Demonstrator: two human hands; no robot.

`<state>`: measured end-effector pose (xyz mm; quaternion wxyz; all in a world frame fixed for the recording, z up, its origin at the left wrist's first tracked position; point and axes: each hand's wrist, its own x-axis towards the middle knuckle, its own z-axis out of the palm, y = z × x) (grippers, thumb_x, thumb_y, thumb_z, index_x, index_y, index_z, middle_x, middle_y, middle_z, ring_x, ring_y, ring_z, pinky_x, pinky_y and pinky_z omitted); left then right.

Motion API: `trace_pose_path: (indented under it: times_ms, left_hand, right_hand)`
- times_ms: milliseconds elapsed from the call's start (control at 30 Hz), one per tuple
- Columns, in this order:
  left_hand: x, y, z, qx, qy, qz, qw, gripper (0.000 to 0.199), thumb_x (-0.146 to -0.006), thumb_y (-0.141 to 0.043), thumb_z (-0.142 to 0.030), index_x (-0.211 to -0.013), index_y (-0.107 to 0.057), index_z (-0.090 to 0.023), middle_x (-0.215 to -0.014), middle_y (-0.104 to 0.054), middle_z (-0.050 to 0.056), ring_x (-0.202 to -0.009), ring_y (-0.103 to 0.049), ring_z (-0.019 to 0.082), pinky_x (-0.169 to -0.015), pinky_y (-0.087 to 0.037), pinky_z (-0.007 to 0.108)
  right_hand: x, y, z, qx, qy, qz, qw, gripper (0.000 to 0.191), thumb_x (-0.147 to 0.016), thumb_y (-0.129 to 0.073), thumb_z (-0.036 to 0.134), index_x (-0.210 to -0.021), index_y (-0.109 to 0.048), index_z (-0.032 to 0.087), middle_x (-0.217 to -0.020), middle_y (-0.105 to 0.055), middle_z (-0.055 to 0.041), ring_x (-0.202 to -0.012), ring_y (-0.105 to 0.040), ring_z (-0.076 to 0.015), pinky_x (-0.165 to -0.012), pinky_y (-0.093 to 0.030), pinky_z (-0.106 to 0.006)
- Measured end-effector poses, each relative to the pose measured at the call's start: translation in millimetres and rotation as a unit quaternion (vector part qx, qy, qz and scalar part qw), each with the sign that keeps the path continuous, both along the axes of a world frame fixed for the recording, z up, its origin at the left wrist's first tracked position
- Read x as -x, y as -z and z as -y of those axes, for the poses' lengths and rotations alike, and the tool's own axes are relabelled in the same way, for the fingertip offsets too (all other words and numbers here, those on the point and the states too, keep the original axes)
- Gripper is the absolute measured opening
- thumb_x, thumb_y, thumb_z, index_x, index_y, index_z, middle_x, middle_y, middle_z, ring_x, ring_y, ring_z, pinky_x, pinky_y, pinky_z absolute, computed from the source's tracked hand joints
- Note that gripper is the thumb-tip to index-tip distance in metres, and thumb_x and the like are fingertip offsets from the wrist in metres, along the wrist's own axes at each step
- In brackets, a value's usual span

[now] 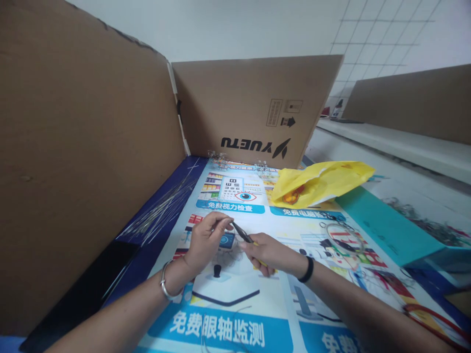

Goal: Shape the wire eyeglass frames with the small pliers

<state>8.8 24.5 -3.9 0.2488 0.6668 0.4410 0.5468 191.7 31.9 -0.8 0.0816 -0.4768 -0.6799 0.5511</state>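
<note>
My right hand is wrapped round the yellow handles of a pair of long-nosed pliers, whose dark jaws point up and left. Thumb and forefinger of my left hand are pinched together right at the tip of the jaws. What they hold is too small to make out; it may be hidden by the fingertips. Thin loops of wire lie or hang just below both hands, over the printed sheet. A few more thin wires show near the front edge.
Tall cardboard panels stand at the left and back. Straight wires lie on the blue surface at left. A yellow bag, a teal box holding tangled wire pieces, and a red coil are at right. Wire shapes sit at the back.
</note>
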Motion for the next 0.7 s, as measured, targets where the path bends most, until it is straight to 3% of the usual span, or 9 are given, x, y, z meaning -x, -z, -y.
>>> trace_pose_path:
  times_ms: [567,700]
  left_hand:
    - [-0.1,-1.1,1.6,0.008,-0.001,-0.002,1.000,0.015,-0.086,-0.051,-0.025,-0.084,-0.063,-0.017,-0.071,-0.064,0.001,-0.070,-0.060,0.012,-0.065,-0.047,0.023]
    - [-1.0,-2.5,1.4,0.007,-0.005,0.000,1.000,0.012,-0.085,-0.052,-0.022,-0.081,-0.063,-0.017,-0.068,-0.063,0.000,-0.066,-0.059,0.011,-0.063,-0.046,0.022]
  right_hand:
    - [-1.2,0.3,0.4,0.001,-0.007,-0.002,1.000,0.043,-0.082,-0.040,0.058,-0.065,-0.042,0.018,-0.046,-0.043,0.0059,-0.033,-0.042,-0.0063,-0.033,-0.034,-0.018]
    - [-1.0,1.8,0.2,-0.034,-0.006,0.003,0.999,0.038,-0.084,-0.038,0.053,-0.066,-0.040,0.019,-0.047,-0.042,0.0063,-0.034,-0.038,-0.0060,-0.035,-0.030,-0.019]
